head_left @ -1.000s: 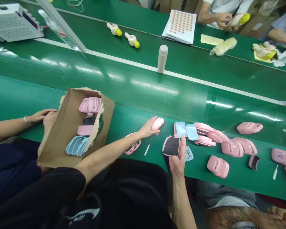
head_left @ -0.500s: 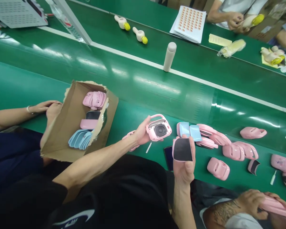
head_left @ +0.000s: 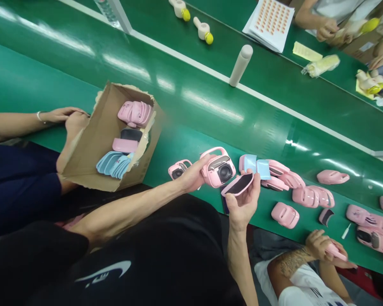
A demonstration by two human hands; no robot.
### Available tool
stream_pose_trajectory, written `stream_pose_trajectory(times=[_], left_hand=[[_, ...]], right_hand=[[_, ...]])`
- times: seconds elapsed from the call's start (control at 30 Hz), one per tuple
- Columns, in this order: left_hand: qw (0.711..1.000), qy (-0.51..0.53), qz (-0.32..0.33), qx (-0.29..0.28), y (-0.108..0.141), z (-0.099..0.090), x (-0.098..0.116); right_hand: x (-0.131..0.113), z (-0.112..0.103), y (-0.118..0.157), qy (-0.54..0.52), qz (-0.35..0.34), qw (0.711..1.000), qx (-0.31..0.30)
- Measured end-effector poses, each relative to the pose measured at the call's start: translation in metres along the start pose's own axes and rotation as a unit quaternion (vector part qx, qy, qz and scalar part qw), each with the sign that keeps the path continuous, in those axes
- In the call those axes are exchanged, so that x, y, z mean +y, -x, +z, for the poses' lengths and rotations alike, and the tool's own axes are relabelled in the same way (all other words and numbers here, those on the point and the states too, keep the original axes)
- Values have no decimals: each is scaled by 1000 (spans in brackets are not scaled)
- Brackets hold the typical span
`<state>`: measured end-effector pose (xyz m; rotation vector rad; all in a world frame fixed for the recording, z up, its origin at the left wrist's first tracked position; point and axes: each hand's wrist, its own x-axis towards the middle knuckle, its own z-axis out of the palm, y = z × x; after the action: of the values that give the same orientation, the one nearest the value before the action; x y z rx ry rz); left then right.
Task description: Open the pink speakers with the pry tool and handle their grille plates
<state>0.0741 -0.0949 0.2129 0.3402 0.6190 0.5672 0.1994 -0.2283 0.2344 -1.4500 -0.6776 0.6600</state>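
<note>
My left hand (head_left: 194,175) is closed around a pink speaker body (head_left: 212,175), its loop handle up and its round black driver bare toward the right. In my right hand (head_left: 243,207) is a pink front cover (head_left: 238,185) with a dark mesh panel, gripped by its edges and tilted. The cover is close beside the speaker's lower right; whether they touch I cannot tell. Behind my left wrist lies a second pink speaker (head_left: 178,169) with its driver showing. Light blue covers (head_left: 257,166) rest just beyond my right fingertips. A dark flat object (head_left: 225,206) is partly hidden under the cover.
To the left, a cardboard box (head_left: 115,91) holds pink and blue covers; a person's hands (head_left: 75,121) are beside it. Several pink housings (head_left: 285,214) lie to the right, near a co-worker's hands (head_left: 322,246). A pale bottle (head_left: 241,66) stands on the white rail.
My right hand has turned the cover from facing up to a steep tilt and brought it near the speaker. The speaker has turned slightly. The whole view has shifted.
</note>
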Motion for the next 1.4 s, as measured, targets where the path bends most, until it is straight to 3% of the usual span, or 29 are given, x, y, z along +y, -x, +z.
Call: stream_pose_trajectory(times=[0.37,0.6,1.13,1.4], left_hand=[[1000,-27,11,-3,12,12,-5],[993,-112,19,-38,19,14,-7],[993,-91,19,-68,27,16,-12],[974,-161,52,-149,29,8,-4]], right_hand=[[8,2,5,115,20,993,-33],[9,8,5,253,-7,967,-37],[6,15,13,262,-44,964,-10],[-6,17,17,267,-59,962,-13]])
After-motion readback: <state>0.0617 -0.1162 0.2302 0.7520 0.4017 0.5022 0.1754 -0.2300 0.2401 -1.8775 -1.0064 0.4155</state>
